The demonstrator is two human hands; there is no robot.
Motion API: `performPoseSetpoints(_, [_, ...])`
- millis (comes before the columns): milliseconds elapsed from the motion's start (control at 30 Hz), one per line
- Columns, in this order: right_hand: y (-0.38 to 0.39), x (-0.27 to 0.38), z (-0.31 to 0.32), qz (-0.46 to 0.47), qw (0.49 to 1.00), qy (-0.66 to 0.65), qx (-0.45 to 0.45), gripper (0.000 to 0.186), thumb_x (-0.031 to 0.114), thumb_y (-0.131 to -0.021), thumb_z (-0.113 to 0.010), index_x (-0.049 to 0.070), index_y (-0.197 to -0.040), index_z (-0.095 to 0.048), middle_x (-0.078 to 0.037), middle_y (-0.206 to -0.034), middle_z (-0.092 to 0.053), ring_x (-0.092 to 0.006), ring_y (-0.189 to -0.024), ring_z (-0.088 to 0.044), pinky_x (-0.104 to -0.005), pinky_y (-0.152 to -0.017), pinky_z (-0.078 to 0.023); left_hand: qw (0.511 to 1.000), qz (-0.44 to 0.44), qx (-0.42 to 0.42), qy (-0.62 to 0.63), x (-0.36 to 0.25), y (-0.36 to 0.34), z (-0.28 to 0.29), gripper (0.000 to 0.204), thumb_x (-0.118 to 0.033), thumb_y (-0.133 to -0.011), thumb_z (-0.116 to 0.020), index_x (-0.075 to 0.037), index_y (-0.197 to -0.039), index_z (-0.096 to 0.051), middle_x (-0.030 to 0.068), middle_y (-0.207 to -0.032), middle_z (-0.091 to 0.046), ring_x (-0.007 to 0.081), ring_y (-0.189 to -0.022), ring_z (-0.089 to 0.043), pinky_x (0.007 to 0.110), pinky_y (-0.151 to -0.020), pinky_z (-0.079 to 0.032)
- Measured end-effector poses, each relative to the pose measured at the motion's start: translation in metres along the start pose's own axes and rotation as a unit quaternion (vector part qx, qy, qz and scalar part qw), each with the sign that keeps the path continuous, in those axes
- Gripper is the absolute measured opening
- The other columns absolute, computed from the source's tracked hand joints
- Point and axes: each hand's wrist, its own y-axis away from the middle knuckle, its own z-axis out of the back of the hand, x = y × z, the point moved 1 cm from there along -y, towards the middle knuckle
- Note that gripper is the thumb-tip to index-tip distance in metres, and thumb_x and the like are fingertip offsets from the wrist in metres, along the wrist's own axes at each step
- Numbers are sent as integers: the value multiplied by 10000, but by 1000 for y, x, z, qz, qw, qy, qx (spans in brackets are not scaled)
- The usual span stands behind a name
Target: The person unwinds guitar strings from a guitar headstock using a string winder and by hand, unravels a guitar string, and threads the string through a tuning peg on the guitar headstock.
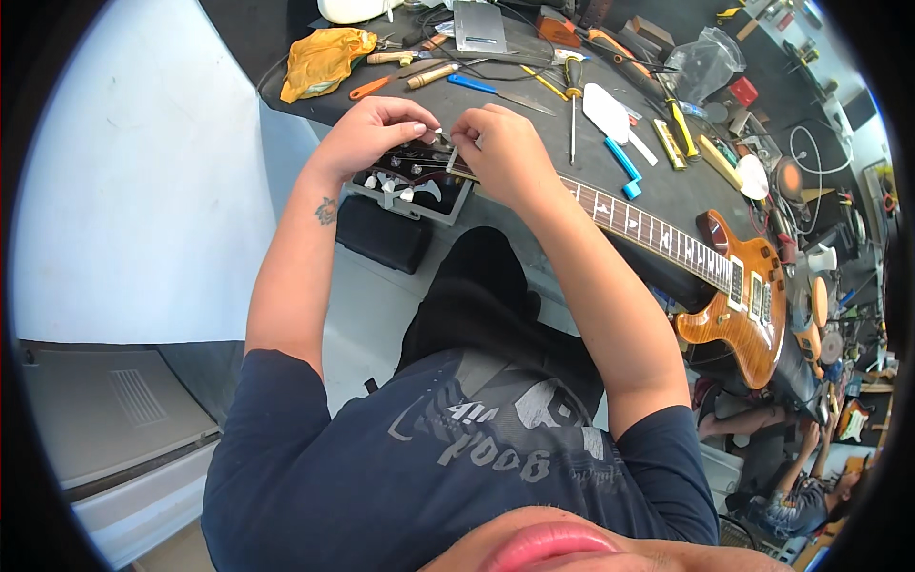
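Observation:
An electric guitar (710,329) with a glossy amber body lies along the bench edge, body at the right. Its dark headstock (412,170), with pale tuning pegs (407,194) along the near side, sits under my hands. My left hand (375,135) bends over the headstock's far side, thumb and forefinger pinched near a tuning post; what is between them is too small to make out. Close beside it, my right hand (503,153) is closed above the nut end of the neck, fingertips pressed together. Its fingers hide whatever they hold. No strings can be made out along the fretboard (648,232).
Beyond the neck lie a yellow-black screwdriver (574,81), a blue-handled file (474,86), a blue string winder (624,170) and an orange cloth (324,63). A clear plastic bag (707,65) lies farther back. Another person (796,500) sits at the lower right.

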Motion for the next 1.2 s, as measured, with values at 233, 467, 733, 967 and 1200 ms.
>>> performPoseSetpoints(233, [-17,-2,-8,-39,998,-25,48,154,157,-911,-710,38,-1000,-752,-143,-925,-721,-312,-880,-692,-419,-804,-552,1000,-2,-9,-2,5,-3,6,266,-108,-987,-658,-21,-1230,-720,72,-1078,-762,133,-1027,-688,301,-953,-530])
performPoseSetpoints(467, [-20,-6,-11,-75,993,-66,59,189,196,-943,-704,38,-1040,-742,-109,-889,-715,-233,-815,-666,-367,-780,-537,967,-53,-240,-73,7,21,0,309,-137,-1003,-656,4,-1277,-673,89,-1141,-742,156,-1095,-674,307,-981,-515])
performPoseSetpoints(733, [-24,-4,-10,-90,990,-65,88,194,205,-954,-696,41,-1045,-746,-109,-844,-716,-222,-787,-671,-363,-776,-542,772,206,-260,542,133,96,-128,218,-216,-1026,-573,-32,-1070,-681,78,-903,-664,184,-759,-605,328,-671,-491])
performPoseSetpoints(967, [-22,-13,-18,-42,996,-37,73,228,156,-865,-702,54,-1061,-760,-162,-964,-755,-314,-938,-738,-411,-848,-577,731,-57,-65,677,159,20,-116,363,-313,-992,-606,-46,-1232,-657,141,-1233,-699,307,-1147,-627,488,-1063,-469])
performPoseSetpoints(1200, [-17,-9,-24,-19,997,-65,41,133,170,-823,-689,82,-887,-766,-158,-910,-742,-373,-937,-711,-478,-832,-565,694,-67,-85,711,143,13,-114,457,-87,-755,-806,-56,-1189,-666,21,-1133,-653,177,-988,-534,326,-851,-407])
